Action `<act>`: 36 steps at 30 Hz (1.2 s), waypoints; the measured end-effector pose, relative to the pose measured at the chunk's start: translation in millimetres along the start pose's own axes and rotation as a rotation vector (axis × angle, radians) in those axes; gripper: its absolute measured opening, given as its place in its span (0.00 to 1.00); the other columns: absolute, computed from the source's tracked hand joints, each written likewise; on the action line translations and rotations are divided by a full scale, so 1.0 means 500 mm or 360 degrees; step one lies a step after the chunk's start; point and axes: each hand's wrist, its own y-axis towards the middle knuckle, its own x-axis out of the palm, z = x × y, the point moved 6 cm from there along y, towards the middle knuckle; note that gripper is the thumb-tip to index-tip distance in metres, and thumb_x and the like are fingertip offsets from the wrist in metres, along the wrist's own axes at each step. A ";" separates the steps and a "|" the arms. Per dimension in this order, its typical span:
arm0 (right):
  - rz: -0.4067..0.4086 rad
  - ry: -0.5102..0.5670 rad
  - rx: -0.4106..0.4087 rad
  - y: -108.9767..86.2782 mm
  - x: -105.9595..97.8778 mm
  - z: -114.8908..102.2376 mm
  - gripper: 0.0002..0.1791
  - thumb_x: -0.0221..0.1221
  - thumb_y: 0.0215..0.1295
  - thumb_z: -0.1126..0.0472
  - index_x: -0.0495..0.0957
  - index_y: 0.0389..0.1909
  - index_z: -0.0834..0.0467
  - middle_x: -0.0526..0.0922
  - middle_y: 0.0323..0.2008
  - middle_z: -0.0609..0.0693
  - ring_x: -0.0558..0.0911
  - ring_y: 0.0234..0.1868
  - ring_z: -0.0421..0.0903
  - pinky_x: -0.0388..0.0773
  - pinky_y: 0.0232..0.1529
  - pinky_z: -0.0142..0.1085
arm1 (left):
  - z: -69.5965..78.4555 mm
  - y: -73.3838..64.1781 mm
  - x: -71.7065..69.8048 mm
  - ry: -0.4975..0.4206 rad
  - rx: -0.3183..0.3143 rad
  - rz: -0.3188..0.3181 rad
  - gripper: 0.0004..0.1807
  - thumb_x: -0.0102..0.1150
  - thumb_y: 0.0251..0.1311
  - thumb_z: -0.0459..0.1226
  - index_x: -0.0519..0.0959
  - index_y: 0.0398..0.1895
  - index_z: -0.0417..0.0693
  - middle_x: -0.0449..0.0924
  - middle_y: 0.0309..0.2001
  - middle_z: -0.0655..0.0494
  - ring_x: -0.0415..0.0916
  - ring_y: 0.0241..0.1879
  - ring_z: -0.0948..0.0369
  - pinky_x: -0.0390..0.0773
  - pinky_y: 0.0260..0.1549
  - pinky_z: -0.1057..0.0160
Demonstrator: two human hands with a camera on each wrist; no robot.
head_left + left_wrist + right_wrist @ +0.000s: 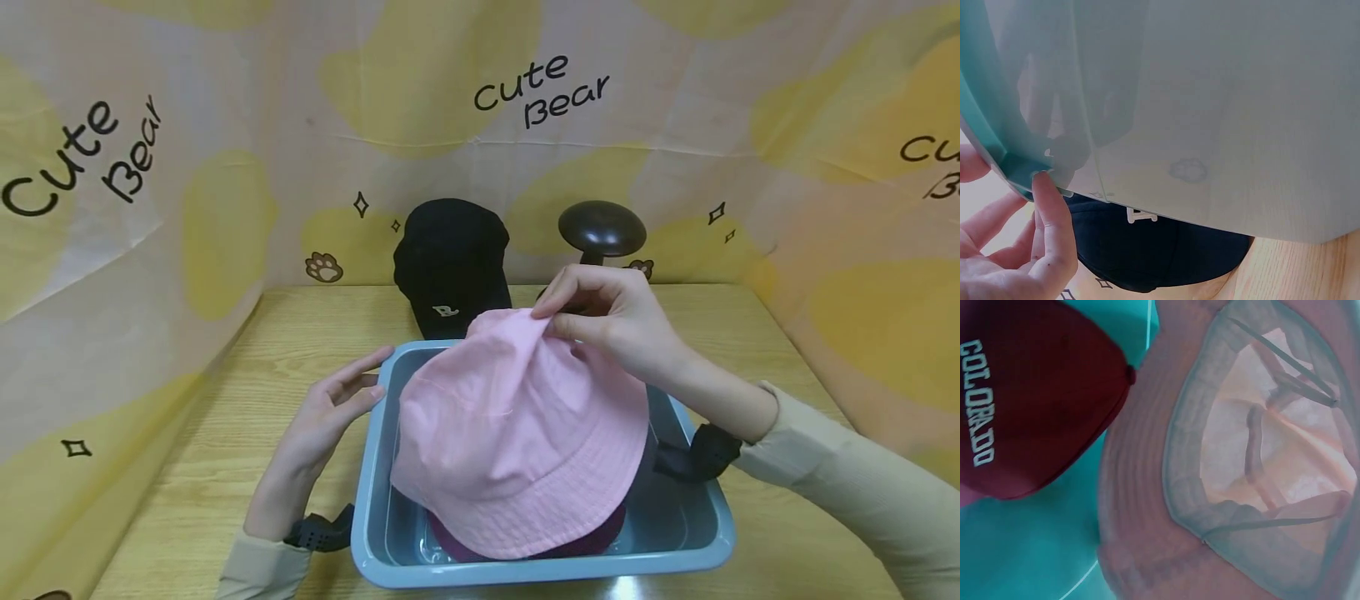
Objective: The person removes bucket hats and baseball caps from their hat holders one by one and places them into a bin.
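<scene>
My right hand (618, 317) pinches the crown of a pink bucket hat (517, 433) between thumb and fingers, with the hat tilted over a blue plastic basin (547, 572). The right wrist view looks into the hat's inside, showing its lining and sweatband (1185, 450). Below it in the basin lies a maroon cap (1041, 394) lettered COLORADO; from the head only part of its edge shows. My left hand (341, 412) holds the basin's rim at the back left corner, its thumb and fingers about the lip (1022, 172).
Behind the basin a black cap (453, 267) with a white emblem stands raised. To its right is a dark, round-topped stand (602, 229), its lower part hidden by my right hand. Under everything is a wooden table (315, 325), with printed cloth (420, 108) behind and at the sides.
</scene>
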 end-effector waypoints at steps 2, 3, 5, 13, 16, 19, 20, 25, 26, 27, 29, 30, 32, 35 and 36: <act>0.0009 -0.0028 0.0024 0.001 -0.005 0.009 0.07 0.60 0.53 0.80 0.82 0.29 0.66 0.84 0.30 0.44 0.81 0.28 0.40 0.73 0.23 0.29 | 0.000 -0.001 0.000 0.0004 0.0012 -0.0004 0.27 0.54 0.67 0.38 0.66 0.69 0.50 0.81 0.48 0.61 0.78 0.49 0.64 0.65 0.56 0.51; 0.0012 -0.0044 0.0041 0.002 -0.007 0.014 0.08 0.61 0.53 0.79 0.82 0.29 0.65 0.84 0.30 0.44 0.81 0.28 0.40 0.74 0.23 0.29 | 0.001 -0.001 0.000 0.0006 0.0018 -0.0007 0.27 0.54 0.67 0.38 0.66 0.69 0.50 0.81 0.49 0.60 0.78 0.49 0.64 0.66 0.56 0.52; 0.0005 -0.0085 0.0093 0.001 -0.012 0.023 0.08 0.60 0.54 0.78 0.83 0.29 0.63 0.84 0.31 0.46 0.82 0.29 0.40 0.76 0.26 0.29 | 0.001 -0.002 0.000 0.0009 0.0030 -0.0012 0.27 0.54 0.67 0.38 0.66 0.69 0.49 0.81 0.49 0.58 0.78 0.49 0.65 0.68 0.55 0.55; -0.0122 -0.0324 0.0285 -0.012 -0.020 0.061 0.07 0.60 0.55 0.76 0.83 0.29 0.62 0.85 0.33 0.53 0.84 0.33 0.43 0.79 0.36 0.29 | -0.002 0.001 0.000 0.0026 0.0045 -0.0016 0.26 0.53 0.68 0.38 0.66 0.69 0.49 0.80 0.52 0.55 0.78 0.49 0.65 0.69 0.54 0.57; -0.0164 -0.0371 0.0320 -0.019 -0.021 0.070 0.08 0.60 0.54 0.76 0.83 0.29 0.61 0.85 0.32 0.54 0.84 0.32 0.42 0.78 0.35 0.29 | -0.002 0.003 0.000 0.0021 0.0040 -0.0019 0.26 0.54 0.67 0.38 0.66 0.69 0.49 0.80 0.51 0.56 0.78 0.49 0.65 0.71 0.53 0.60; -0.0202 -0.0373 0.0354 -0.026 -0.020 0.077 0.07 0.61 0.55 0.75 0.82 0.29 0.61 0.85 0.32 0.54 0.84 0.32 0.39 0.77 0.33 0.29 | -0.003 0.004 -0.001 0.0011 0.0038 -0.0021 0.26 0.54 0.67 0.38 0.67 0.69 0.49 0.80 0.50 0.58 0.78 0.48 0.65 0.72 0.52 0.65; -0.0216 -0.0369 0.0367 -0.027 -0.020 0.080 0.07 0.61 0.54 0.75 0.82 0.29 0.61 0.85 0.32 0.54 0.83 0.33 0.38 0.77 0.32 0.29 | -0.003 0.004 -0.001 0.0006 0.0038 -0.0021 0.26 0.54 0.67 0.38 0.67 0.69 0.49 0.81 0.49 0.59 0.78 0.48 0.65 0.73 0.51 0.65; -0.0284 -0.0415 0.0390 -0.036 -0.019 0.084 0.07 0.62 0.55 0.73 0.83 0.29 0.59 0.85 0.31 0.52 0.83 0.37 0.38 0.78 0.35 0.31 | 0.001 0.004 -0.001 0.0010 0.0045 -0.0018 0.26 0.54 0.67 0.38 0.67 0.69 0.49 0.81 0.48 0.57 0.78 0.48 0.64 0.72 0.51 0.65; -0.0292 -0.0434 0.0391 -0.037 -0.020 0.084 0.07 0.62 0.55 0.73 0.83 0.29 0.58 0.85 0.31 0.51 0.83 0.37 0.38 0.78 0.36 0.31 | 0.001 0.004 -0.001 0.0012 0.0045 -0.0018 0.26 0.54 0.67 0.38 0.67 0.68 0.49 0.81 0.49 0.57 0.78 0.48 0.64 0.72 0.51 0.65; -0.0299 -0.0458 0.0388 -0.038 -0.020 0.084 0.07 0.62 0.55 0.73 0.83 0.29 0.58 0.85 0.31 0.51 0.83 0.37 0.39 0.78 0.36 0.31 | 0.002 0.004 0.000 0.0016 0.0046 -0.0018 0.26 0.54 0.67 0.38 0.67 0.69 0.49 0.80 0.49 0.57 0.78 0.48 0.64 0.72 0.51 0.65; -0.0314 -0.0498 0.0385 -0.040 -0.019 0.086 0.08 0.62 0.55 0.74 0.83 0.29 0.57 0.85 0.30 0.50 0.83 0.36 0.41 0.78 0.37 0.31 | 0.002 0.003 0.000 0.0022 0.0049 -0.0016 0.26 0.54 0.67 0.38 0.67 0.69 0.49 0.80 0.49 0.57 0.78 0.48 0.64 0.72 0.51 0.65; -0.0320 -0.0510 0.0392 -0.041 -0.018 0.088 0.09 0.62 0.55 0.74 0.83 0.29 0.57 0.85 0.30 0.50 0.82 0.36 0.41 0.79 0.38 0.30 | 0.002 0.003 0.000 0.0021 0.0047 -0.0016 0.26 0.54 0.67 0.38 0.67 0.69 0.49 0.80 0.49 0.58 0.78 0.48 0.64 0.72 0.52 0.64; -0.0341 -0.0540 0.0413 -0.043 -0.015 0.090 0.09 0.62 0.55 0.74 0.83 0.29 0.55 0.85 0.31 0.49 0.82 0.35 0.40 0.79 0.38 0.30 | 0.001 0.003 0.000 0.0020 0.0043 -0.0016 0.26 0.54 0.67 0.38 0.67 0.69 0.49 0.80 0.49 0.58 0.78 0.48 0.64 0.71 0.52 0.62; -0.0383 -0.0573 0.0460 -0.049 -0.009 0.095 0.11 0.62 0.56 0.73 0.82 0.30 0.53 0.85 0.32 0.47 0.82 0.35 0.41 0.80 0.39 0.31 | 0.000 0.003 0.000 0.0015 0.0036 -0.0018 0.26 0.54 0.67 0.38 0.67 0.69 0.49 0.81 0.49 0.59 0.78 0.49 0.64 0.70 0.53 0.60; -0.0403 -0.0578 0.0478 -0.050 -0.006 0.096 0.11 0.62 0.56 0.73 0.82 0.30 0.52 0.84 0.32 0.47 0.82 0.35 0.41 0.80 0.39 0.31 | -0.001 0.004 0.000 0.0012 0.0033 -0.0018 0.26 0.54 0.67 0.38 0.67 0.69 0.49 0.81 0.49 0.58 0.78 0.49 0.64 0.69 0.54 0.59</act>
